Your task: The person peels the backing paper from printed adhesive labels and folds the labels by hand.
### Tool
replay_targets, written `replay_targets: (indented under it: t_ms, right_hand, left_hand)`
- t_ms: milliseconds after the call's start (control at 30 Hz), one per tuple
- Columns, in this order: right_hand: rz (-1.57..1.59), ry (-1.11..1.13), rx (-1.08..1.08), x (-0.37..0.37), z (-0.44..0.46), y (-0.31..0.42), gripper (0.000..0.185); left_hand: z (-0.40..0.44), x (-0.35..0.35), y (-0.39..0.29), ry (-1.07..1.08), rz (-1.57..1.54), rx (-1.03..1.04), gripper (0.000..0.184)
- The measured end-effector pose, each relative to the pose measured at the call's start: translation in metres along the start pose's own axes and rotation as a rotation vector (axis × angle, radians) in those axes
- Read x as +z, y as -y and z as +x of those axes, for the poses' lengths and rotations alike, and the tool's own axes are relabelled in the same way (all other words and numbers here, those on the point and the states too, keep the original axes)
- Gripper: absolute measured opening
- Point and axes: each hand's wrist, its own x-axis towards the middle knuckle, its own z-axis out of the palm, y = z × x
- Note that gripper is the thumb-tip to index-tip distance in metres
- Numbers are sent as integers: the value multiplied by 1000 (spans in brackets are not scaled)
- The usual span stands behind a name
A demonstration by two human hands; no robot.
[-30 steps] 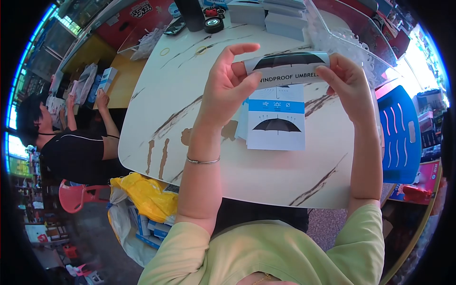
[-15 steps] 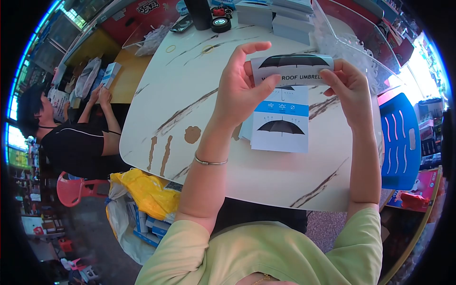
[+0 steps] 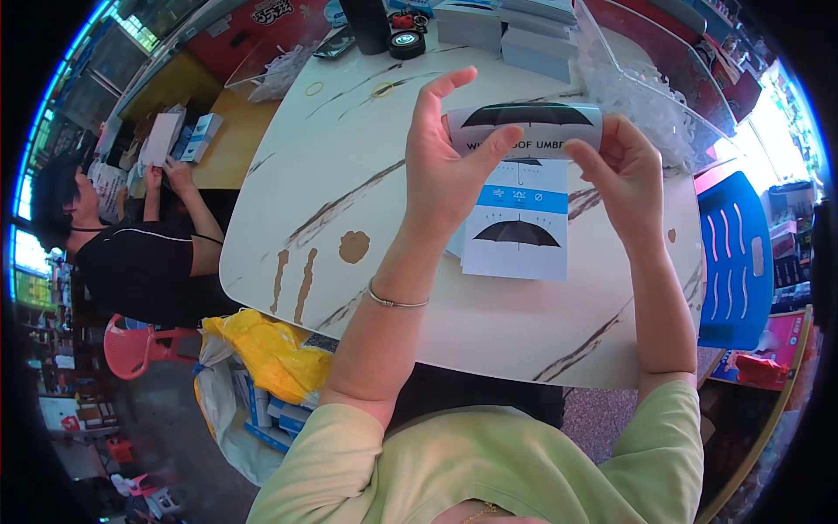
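A curled printed umbrella sheet [image 3: 526, 122], showing a black umbrella and partly covered lettering, is held up between my hands over the table. My left hand [image 3: 449, 162] grips its left end, thumb across the front and index finger raised above it. At the right end, my right hand [image 3: 627, 166] pinches it with the thumb in front and fingers behind. Below lies a stack of white and blue umbrella sheets [image 3: 515, 249] on the marble-patterned table [image 3: 419, 336]. The held sheet hides the upper part of that stack.
White paper stacks [image 3: 537, 52] and a clear bin of translucent pieces [image 3: 642, 96] stand at the back, near a black bottle [image 3: 365, 26]. A blue chair [image 3: 738, 262] is at right. On the left, another person [image 3: 140, 262] handles a white box beside a yellow bag [image 3: 271, 354].
My hands and the curled sheet have shifted slightly left. My right thumb has slid inward along the sheet. The other person has raised a white box.
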Motion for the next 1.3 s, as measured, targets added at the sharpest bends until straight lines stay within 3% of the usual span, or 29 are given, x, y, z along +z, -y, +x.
replay_targets:
  t_ms: [167, 300, 500, 600, 767, 800, 900, 967, 1067, 1100, 1133, 1200, 1233, 1300]
  right_hand:
    - [30, -47, -54, -9, 4, -4, 16]
    - [27, -60, -10, -20, 6, 6, 22]
    - [71, 149, 47, -28, 6, 11, 25]
    - [169, 113, 13, -32, 7, 26, 23]
    - [102, -14, -205, -47, 5, 38, 19]
    - [66, -18, -215, -50, 4, 38, 20]
    - [-48, -73, -272, -57, 5, 37, 23]
    - [-181, -61, -307, -65, 6, 38, 25]
    - [-191, 7, -353, -80, 16, 20, 27]
    - [-224, 85, -321, -91, 20, 10, 30]
    - [-212, 105, -326, -81, 19, 21, 30]
    - [277, -319, 333, -60, 13, 45, 30]
    - [276, -309, 331, -63, 14, 40, 30]
    - [-105, -23, -116, -85, 18, 16, 29]
  left_hand:
    - [-1, 0, 2, 124, 146, 116, 52]
    - [2, -8, -10, 168, 50, 35, 50]
    - [7, -17, -5, 78, 106, 30, 49]
    - [11, -14, -7, 23, -36, -64, 43]
    - [27, -16, -91, 68, 428, 144, 28]
    - [28, -22, -105, 57, 511, 285, 22]
    - [5, -53, -181, 197, 682, 34, 21]
    - [-24, -67, -221, 156, 1044, 73, 18]
    - [-70, -107, -260, 95, 1133, -171, 18]
    - [-84, -152, -273, 189, 1435, -146, 22]
    - [-105, -167, -279, 148, 1411, -209, 23]
    - [-137, -179, -284, 55, 1329, -381, 22]
    - [-151, -186, -284, 40, 1350, -471, 22]
    - [-175, -200, -275, 78, 1381, -613, 19]
